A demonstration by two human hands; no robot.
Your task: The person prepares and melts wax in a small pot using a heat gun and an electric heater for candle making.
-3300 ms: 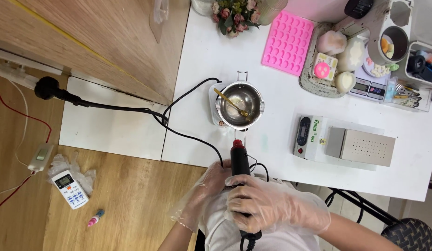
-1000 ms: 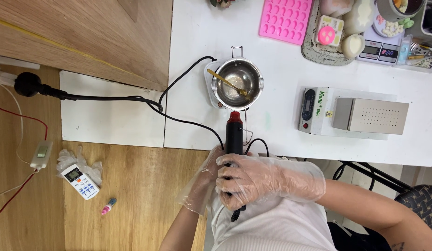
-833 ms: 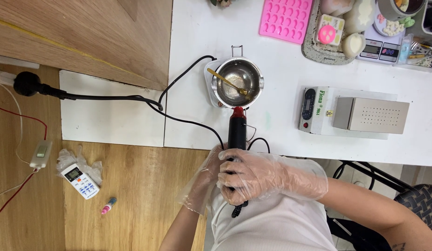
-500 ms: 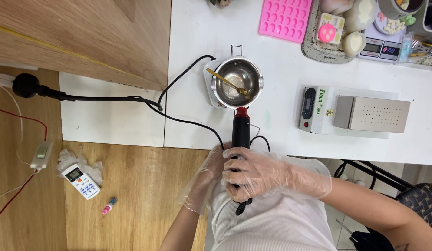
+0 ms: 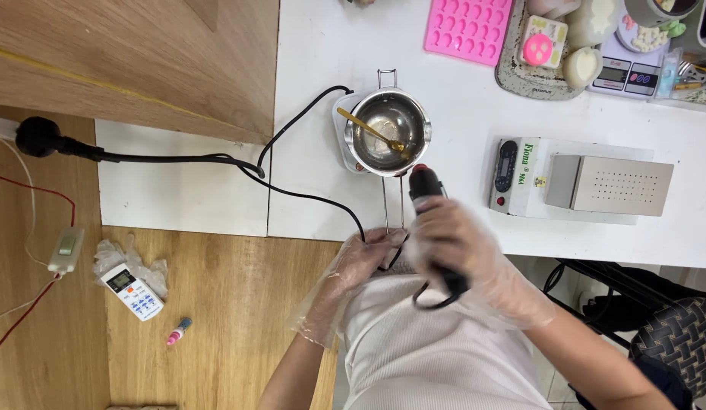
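While a black plug (image 5: 35, 137) sits at the far left on the wooden floor, its black cable (image 5: 216, 161) runs rightward across a white board and up over the left edge of the white counter (image 5: 322, 45). Lower on the floor lie a white remote control (image 5: 132, 291) on a crumpled bit of clear plastic and, near it, a small pink tube (image 5: 178, 331). At the counter's near edge, the left hand (image 5: 351, 275), in a thin clear glove, rests with its fingers curled loosely on the wire handle (image 5: 393, 209) of a small steel pot (image 5: 389, 130). That pot stands on a white base toward the counter's middle, with a gold spoon (image 5: 370, 130) lying in it. Just right of the handle, the right hand (image 5: 463, 254), gloved too, wraps its fingers tight round a black heat tool (image 5: 429, 205), whose red-tipped nozzle is just beside the pot's near rim. Further right sits a white box device (image 5: 581, 182), and at the counter's far edge a pink silicone mould (image 5: 468, 29) and a tray (image 5: 531, 80) of soaps.
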